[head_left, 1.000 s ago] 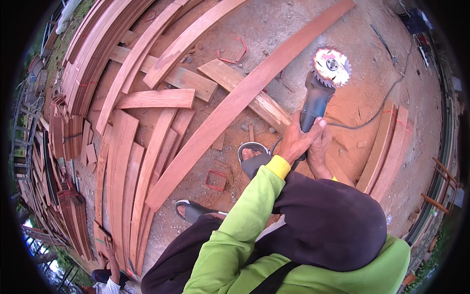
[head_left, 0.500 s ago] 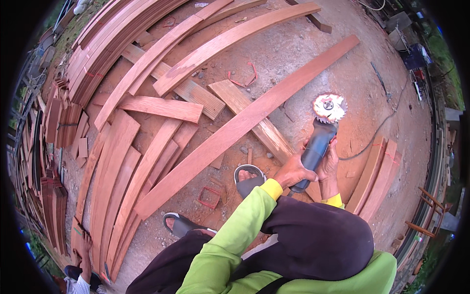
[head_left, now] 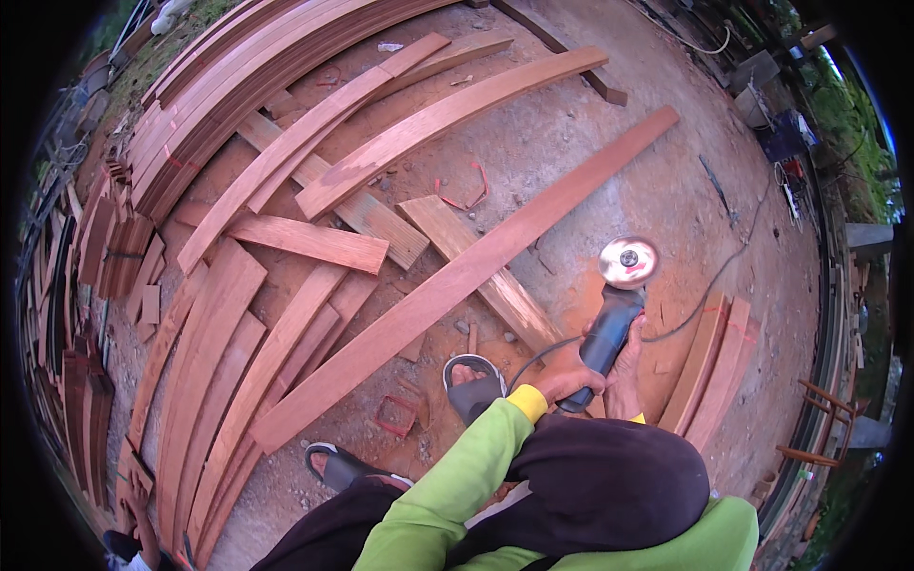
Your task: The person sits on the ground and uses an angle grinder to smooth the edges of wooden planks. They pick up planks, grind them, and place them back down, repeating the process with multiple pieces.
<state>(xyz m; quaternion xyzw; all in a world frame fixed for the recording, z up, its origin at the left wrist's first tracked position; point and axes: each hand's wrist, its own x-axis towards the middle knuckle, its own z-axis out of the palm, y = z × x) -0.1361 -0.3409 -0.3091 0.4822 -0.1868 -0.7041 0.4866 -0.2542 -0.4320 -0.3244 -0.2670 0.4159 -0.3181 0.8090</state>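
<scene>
Shifted slightly toward my knee [head_left: 657, 471] since the earlier frame, the angle grinder [head_left: 609, 335] was held above the ground [head_left: 709, 124], nearer its right edge than its left; the disc [head_left: 628, 263], its teeth distinct half a second before, showed a smoothed rim — apparently spinning. My left hand [head_left: 568, 376] was wrapped around the rear of the tool, and my right hand [head_left: 625, 371] gripped its right side, some fingers hidden. The long board [head_left: 476, 271] lay left of the disc, apart from it. No guard was visible; in my judgement, contact with a board edge could make the tool kick, worst if either grip loosened. The cable [head_left: 657, 339] might be nicked should the disc dip toward it. A sandalled foot [head_left: 471, 385] stood nearby, exposed to thrown chips.
</scene>
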